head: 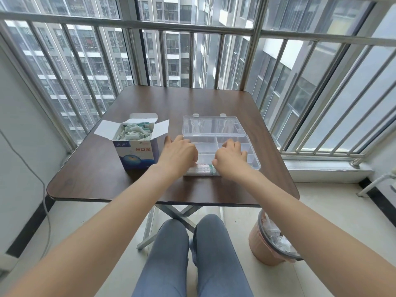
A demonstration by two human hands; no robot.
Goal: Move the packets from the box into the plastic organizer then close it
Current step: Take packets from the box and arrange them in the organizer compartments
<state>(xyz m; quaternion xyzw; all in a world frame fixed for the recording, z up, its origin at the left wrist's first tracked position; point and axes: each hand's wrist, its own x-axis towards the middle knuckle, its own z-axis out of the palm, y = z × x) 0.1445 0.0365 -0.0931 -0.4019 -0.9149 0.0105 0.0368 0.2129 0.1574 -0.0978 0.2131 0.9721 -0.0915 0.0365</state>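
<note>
While both hands are down in the near end of the plastic organizer (221,146), the main risk looks like the packets already laid there getting knocked crooked. The left hand (179,156) has its fingers curled down at the near left compartment and the right hand (231,158) is curled just beside it, both seemingly pressing or squaring up a small stack of packets (202,168) between them (can't tell if either hand is actually pinching one, the knuckles hide the fingertips). If the stack sits proud of the divider, the lid (212,125), which stands open just beyond the hands, probably won't snap shut later.

The box (137,150) is just left of the left hand, flaps open and still stuffed with packets, so most of the job is ahead. It's tall and light-looking, and a careless reach from the left wrist could tip it and spill the lot over the table (107,181).

The clear organizer is also light, so pushing down on its near edge could slide it or lift the far side. Anything that slips off the right edge might land in the bin (263,249) below the right forearm
</note>
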